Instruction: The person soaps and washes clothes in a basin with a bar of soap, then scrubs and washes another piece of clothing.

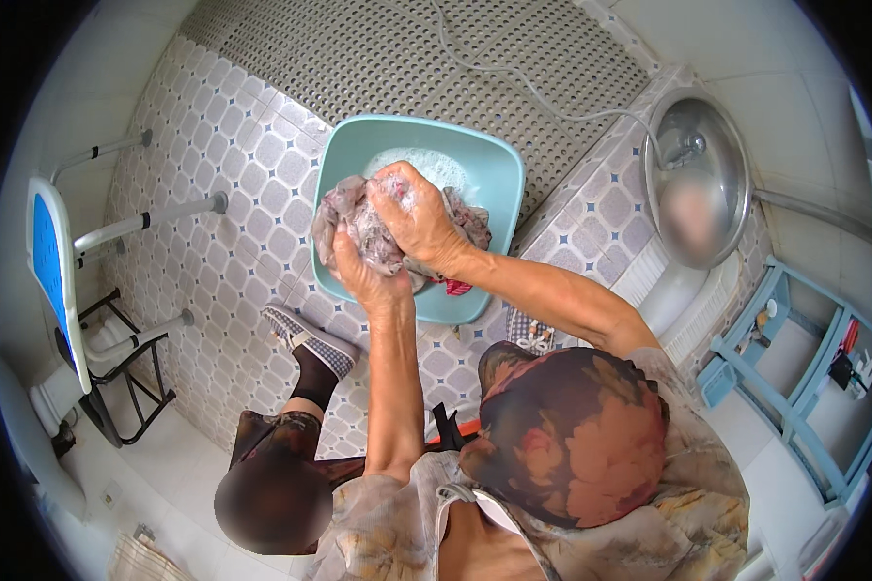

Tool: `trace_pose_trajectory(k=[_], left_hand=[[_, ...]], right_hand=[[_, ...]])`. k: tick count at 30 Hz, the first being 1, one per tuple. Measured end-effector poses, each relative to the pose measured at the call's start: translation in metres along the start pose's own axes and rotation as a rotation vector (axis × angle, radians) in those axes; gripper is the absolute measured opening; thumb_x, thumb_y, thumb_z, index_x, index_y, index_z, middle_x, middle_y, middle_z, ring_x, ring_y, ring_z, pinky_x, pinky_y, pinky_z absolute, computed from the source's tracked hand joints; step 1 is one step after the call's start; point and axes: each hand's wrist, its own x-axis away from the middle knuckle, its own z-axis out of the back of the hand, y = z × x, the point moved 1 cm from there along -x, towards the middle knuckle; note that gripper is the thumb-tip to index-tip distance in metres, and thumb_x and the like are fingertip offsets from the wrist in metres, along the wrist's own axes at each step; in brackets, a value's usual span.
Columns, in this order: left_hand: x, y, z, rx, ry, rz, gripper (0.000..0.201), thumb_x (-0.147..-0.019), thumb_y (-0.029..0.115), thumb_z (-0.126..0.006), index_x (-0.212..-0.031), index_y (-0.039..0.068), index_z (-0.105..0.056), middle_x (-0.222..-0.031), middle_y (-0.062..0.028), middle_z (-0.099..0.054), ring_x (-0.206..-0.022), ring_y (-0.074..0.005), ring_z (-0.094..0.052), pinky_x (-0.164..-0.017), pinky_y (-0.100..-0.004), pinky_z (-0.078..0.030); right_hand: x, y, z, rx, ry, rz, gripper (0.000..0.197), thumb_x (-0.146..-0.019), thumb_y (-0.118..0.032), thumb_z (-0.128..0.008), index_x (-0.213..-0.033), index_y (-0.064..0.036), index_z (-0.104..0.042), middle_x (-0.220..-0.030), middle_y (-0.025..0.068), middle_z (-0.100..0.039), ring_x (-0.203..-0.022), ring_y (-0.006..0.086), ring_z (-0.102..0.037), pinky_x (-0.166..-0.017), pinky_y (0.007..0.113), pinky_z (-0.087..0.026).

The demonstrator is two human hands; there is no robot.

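A teal plastic basin [499, 160] stands on the tiled floor in front of me, with white suds and some water in it. Over it, both my hands press a wet, soapy bundle of greyish-pink patterned cloth [334, 208]. My left hand [363, 276] grips the bundle from its near left side. From the right, my right hand [417, 218] is closed over the top of it, with lather on the fingers. More wet cloth [470, 221] hangs at the basin's right side, and a small red piece [457, 287] shows below my right wrist.
A grey perforated mat [388, 58] covers the floor beyond the basin, with a pale hose [523, 77] across it. At the right are a round metal basin [741, 145] and a blue shelf rack [785, 407]. A blue-seated shower chair [50, 252] stands left.
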Motion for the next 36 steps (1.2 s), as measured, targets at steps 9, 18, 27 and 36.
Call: trace_pose_trajectory(k=[9, 18, 27, 36], left_hand=[[0.027, 0.011, -0.014, -0.799, -0.195, -0.702, 0.039, -0.073, 0.001, -0.057, -0.112, -0.004, -0.06, -0.118, -0.0189, -0.061, -0.107, -0.0299, -0.06, -0.097, -0.0421, -0.046], [0.029, 0.026, 0.016, -1.166, -0.825, -1.033, 0.031, -0.065, 0.008, -0.074, -0.095, 0.012, -0.065, -0.101, -0.0209, -0.066, -0.1, -0.0402, -0.063, -0.087, -0.05, -0.05], [0.015, 0.017, 0.035, -1.058, -1.356, -1.247, 0.044, -0.045, 0.02, -0.073, -0.089, 0.021, -0.073, -0.1, -0.0076, -0.066, -0.091, -0.0335, -0.064, -0.081, -0.0509, -0.052], [0.012, 0.019, 0.028, -1.136, -1.59, -1.185, 0.034, -0.048, 0.021, -0.07, -0.081, 0.017, -0.068, -0.091, -0.0013, -0.067, -0.081, -0.0226, -0.065, -0.072, -0.0418, -0.052]], right_hand=[[0.004, -0.003, 0.016, -0.786, -0.215, -0.715, 0.038, -0.092, -0.035, -0.062, -0.114, -0.004, -0.061, -0.088, 0.0031, -0.067, -0.077, 0.0148, -0.06, -0.071, 0.034, -0.051], [0.011, 0.025, 0.04, -0.681, -0.529, -0.624, 0.03, -0.092, -0.032, -0.059, -0.106, -0.006, -0.065, -0.093, 0.0022, -0.066, -0.079, 0.0136, -0.062, -0.071, 0.031, -0.053], [0.004, 0.069, 0.021, -0.363, -0.834, -0.651, 0.026, -0.092, -0.029, -0.058, -0.102, -0.0063, -0.067, -0.094, 0.0033, -0.067, -0.081, 0.0132, -0.062, -0.07, 0.03, -0.053], [0.007, 0.073, 0.016, -0.224, -0.689, -0.868, 0.023, -0.084, -0.03, -0.063, -0.088, -0.0072, -0.067, -0.089, 0.0057, -0.065, -0.076, 0.0133, -0.058, -0.067, 0.033, -0.05]])
